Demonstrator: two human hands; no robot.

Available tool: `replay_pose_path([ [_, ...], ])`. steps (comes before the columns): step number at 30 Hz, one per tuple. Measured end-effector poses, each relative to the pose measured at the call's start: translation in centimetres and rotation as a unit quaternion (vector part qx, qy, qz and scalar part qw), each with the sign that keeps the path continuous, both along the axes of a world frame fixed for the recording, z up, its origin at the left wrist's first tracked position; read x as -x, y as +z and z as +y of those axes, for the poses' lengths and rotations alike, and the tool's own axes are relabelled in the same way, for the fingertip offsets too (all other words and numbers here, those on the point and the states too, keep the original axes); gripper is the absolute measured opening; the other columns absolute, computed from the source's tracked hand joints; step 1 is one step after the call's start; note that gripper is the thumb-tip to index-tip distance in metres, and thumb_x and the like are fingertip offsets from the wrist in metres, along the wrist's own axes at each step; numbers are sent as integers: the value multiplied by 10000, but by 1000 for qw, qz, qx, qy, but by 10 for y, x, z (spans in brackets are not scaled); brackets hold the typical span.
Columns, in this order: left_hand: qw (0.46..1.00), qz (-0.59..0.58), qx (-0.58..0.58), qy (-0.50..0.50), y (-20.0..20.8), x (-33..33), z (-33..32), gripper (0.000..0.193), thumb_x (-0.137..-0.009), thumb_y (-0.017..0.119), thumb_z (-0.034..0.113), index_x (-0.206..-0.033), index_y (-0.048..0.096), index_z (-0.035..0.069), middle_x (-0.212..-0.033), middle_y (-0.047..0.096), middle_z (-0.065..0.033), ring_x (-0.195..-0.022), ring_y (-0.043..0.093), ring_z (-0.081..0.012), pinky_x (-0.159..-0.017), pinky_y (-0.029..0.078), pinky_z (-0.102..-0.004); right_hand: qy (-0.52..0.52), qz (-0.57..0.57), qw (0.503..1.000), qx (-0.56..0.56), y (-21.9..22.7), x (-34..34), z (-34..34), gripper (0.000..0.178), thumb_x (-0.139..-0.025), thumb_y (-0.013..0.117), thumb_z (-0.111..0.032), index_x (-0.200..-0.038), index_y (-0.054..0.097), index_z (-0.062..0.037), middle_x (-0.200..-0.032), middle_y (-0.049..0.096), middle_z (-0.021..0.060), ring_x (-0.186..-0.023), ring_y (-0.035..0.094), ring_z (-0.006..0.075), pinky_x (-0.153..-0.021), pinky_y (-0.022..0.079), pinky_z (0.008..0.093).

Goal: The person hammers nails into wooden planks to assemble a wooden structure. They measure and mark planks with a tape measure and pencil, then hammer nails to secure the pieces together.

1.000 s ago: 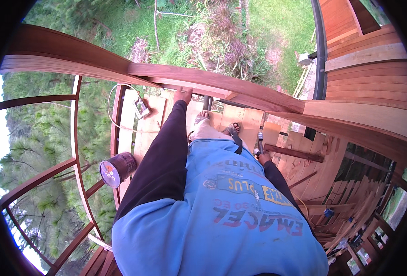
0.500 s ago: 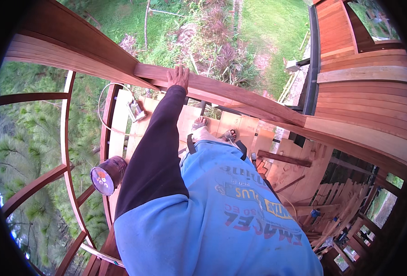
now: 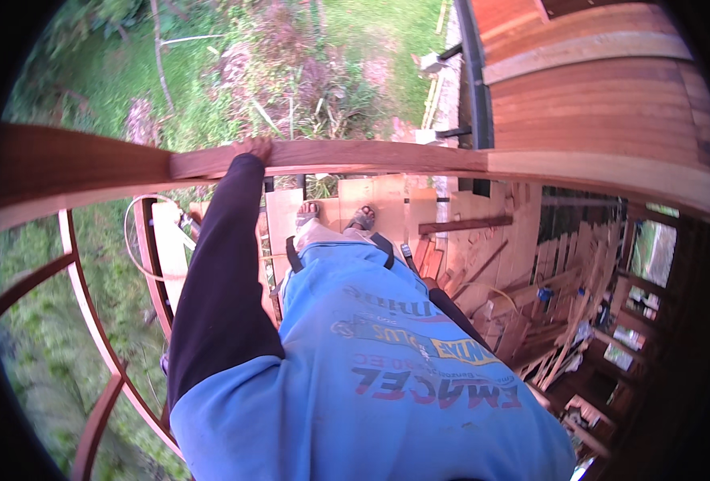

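Observation:
My left hand (image 3: 254, 148) rests over the top of a long reddish wooden beam (image 3: 355, 155), its fingers bent over the far edge. The left arm, in a dark sleeve, stretches forward to it. My right hand (image 3: 429, 284) hangs low at my right side, mostly hidden by my blue shirt (image 3: 371, 345). A small narrow object (image 3: 407, 253) with a pale end sticks out just ahead of it; its kind cannot be made out.
I stand on loose planks (image 3: 371, 195) with gaps. A hose (image 3: 134, 250) loops at left beside a partly hidden tool. Offcuts and a short dark board (image 3: 465, 225) lie to the right. Curved wooden framing (image 3: 90, 309) is at left, a plank wall (image 3: 587, 104) at right. Grass lies beyond the beam.
My view has turned to the right and the beam now runs nearly level across it. The left hand stays on the beam, fingers more bent over it. The bucket at left is now almost hidden.

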State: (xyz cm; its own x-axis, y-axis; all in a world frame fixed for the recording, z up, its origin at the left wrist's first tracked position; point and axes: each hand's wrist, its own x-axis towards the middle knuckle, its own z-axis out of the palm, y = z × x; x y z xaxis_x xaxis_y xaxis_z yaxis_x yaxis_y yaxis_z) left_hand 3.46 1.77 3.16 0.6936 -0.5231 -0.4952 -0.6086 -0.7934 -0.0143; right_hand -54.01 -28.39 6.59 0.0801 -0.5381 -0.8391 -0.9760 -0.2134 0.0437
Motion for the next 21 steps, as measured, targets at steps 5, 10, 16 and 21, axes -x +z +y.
replay_pose_path([
  [5,998,54,3,-41,35,0,-10,606,-805,777,120,-1353,517,147,-1387,574,-98,-1296,568,-344,-1015,465,-589,-59,2,998,-3,15,0,14,779,-897,599,-668,-1170,706,54,-1146,714,265,-1146,686,344,-919,527,424],
  [10,995,60,15,-72,22,-12,-7,551,-807,747,127,-1313,528,139,-1331,593,-148,-1226,616,-374,-979,507,-531,-80,4,997,-14,18,-9,25,785,-897,593,-677,-1174,706,49,-1149,714,265,-1150,684,341,-918,527,424],
  [16,998,-2,15,-60,-22,-16,-7,317,-1052,427,276,-1309,567,153,-1230,691,-98,-1171,665,-330,-910,525,-516,-23,11,999,-45,-9,15,15,786,-908,557,-693,-1220,694,15,-1192,703,259,-1181,666,355,-933,522,445],
  [21,998,15,28,-49,-12,-10,-2,369,-971,565,207,-1330,521,134,-1311,640,-95,-1229,621,-323,-952,485,-511,114,0,992,-47,-30,39,0,664,-931,556,-595,-1114,712,24,-1057,724,236,-1043,694,346,-873,528,445],
])
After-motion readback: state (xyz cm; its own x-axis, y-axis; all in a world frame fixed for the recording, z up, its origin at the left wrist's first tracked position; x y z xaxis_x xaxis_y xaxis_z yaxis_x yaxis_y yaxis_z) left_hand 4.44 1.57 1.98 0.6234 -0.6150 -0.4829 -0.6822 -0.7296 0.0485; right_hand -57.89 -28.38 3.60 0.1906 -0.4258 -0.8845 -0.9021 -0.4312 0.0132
